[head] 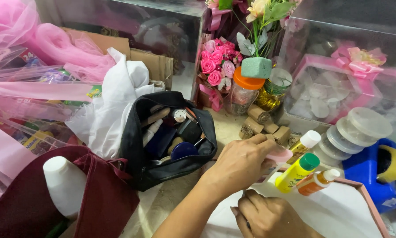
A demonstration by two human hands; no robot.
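Note:
My left hand [240,165] reaches to the right and grips a small pale container with a pink cap [279,155]. It holds it over the near corner of a pink box lined in white [343,211]. In the box, just right of the pink cap, lie a yellow bottle with a green cap [297,172] and a small orange bottle with a white cap [318,181]. My right hand [268,217] rests curled on the white lining below the left hand. A thin dark bit shows under its fingers; what it is cannot be told.
An open black pouch [138,145] full of cosmetics stands left of my hands. A maroon bag [101,198] holds a white bottle [65,185]. Behind are pink roses [215,66], an orange-lidded jar [244,90], brown paper rolls [259,117], stacked clear tubs [359,130] and a blue tape dispenser [365,172].

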